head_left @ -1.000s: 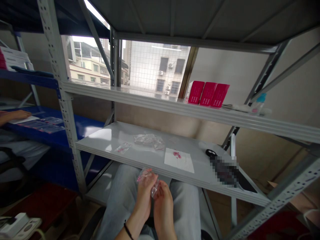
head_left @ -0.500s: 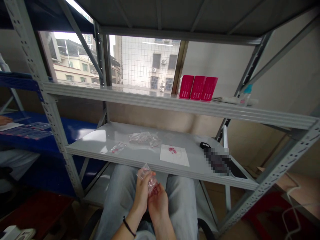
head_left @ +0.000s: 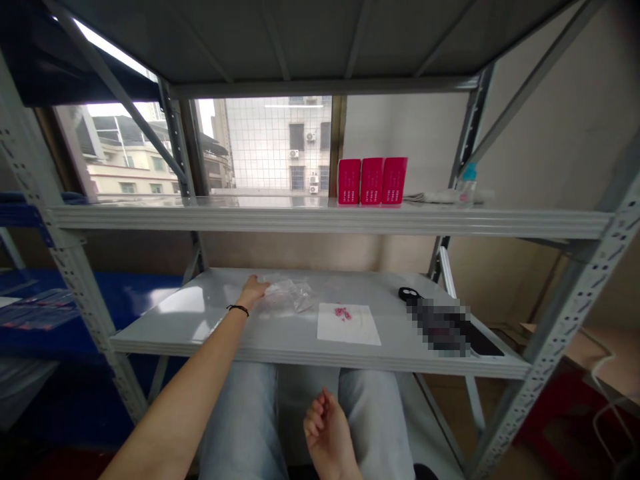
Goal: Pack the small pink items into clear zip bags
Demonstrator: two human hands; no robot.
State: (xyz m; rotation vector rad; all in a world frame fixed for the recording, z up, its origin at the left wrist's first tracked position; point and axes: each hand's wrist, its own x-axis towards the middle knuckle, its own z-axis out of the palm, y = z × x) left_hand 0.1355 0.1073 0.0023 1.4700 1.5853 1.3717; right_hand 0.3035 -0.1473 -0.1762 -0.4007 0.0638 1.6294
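Note:
My left hand [head_left: 254, 289] reaches far over the grey shelf, a dark band on its wrist. Its fingertips pinch the left end of a loose pile of clear plastic bags [head_left: 293, 292]. Low in front of the shelf, above my lap, my right hand [head_left: 327, 427] is curled with the palm turned up. Its bent fingers hide whatever lies in the palm. A white sheet of paper [head_left: 350, 334] rests on the shelf to the right of the bags, with small pinkish-red pieces [head_left: 343, 313] heaped on it.
The shelf's front edge [head_left: 320, 363] runs above my knees. At its right lie a black round object [head_left: 409, 294] and a blurred-out dark item [head_left: 440, 327]. Red boxes [head_left: 372, 181] and a blue-capped bottle [head_left: 467, 185] stand on the upper shelf [head_left: 250, 219].
My left hand has left my right hand and moved forward to the bag pile. My right hand has curled its fingers; the reddish pieces seen in its palm are now hidden. The view has shifted.

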